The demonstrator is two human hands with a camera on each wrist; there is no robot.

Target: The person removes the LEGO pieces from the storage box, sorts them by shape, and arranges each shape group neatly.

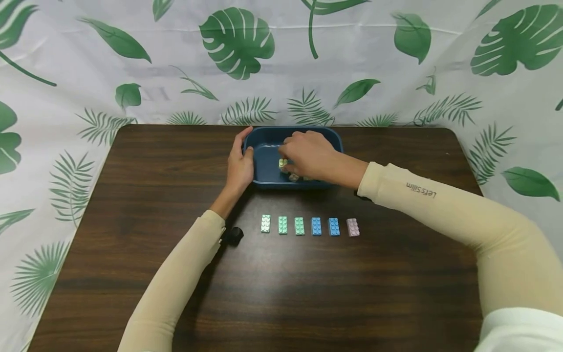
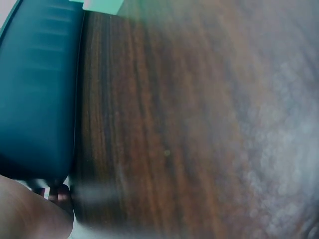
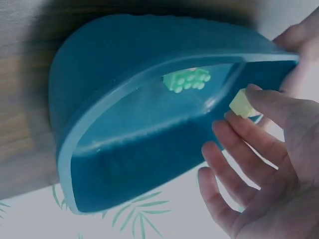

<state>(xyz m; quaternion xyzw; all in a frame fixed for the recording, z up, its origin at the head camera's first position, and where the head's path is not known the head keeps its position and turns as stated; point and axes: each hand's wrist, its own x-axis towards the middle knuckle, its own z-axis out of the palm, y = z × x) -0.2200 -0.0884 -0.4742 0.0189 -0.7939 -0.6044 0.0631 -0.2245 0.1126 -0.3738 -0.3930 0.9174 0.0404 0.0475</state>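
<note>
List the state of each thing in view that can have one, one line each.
Blue bin: upright, uncovered, bricks inside.
Left hand: holding the bin's end.
Right hand: reaching in, pinching a brick.
Yellow brick: pinched.
Three greenish bricks, two blue bricks, pink brick: separate, in a row, studs up.

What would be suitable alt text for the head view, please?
A person's right hand pinches a yellow brick over a blue tray while the left hand holds the tray's left end. Six more bricks in green, blue and pink lie in a row on the brown table.
</note>
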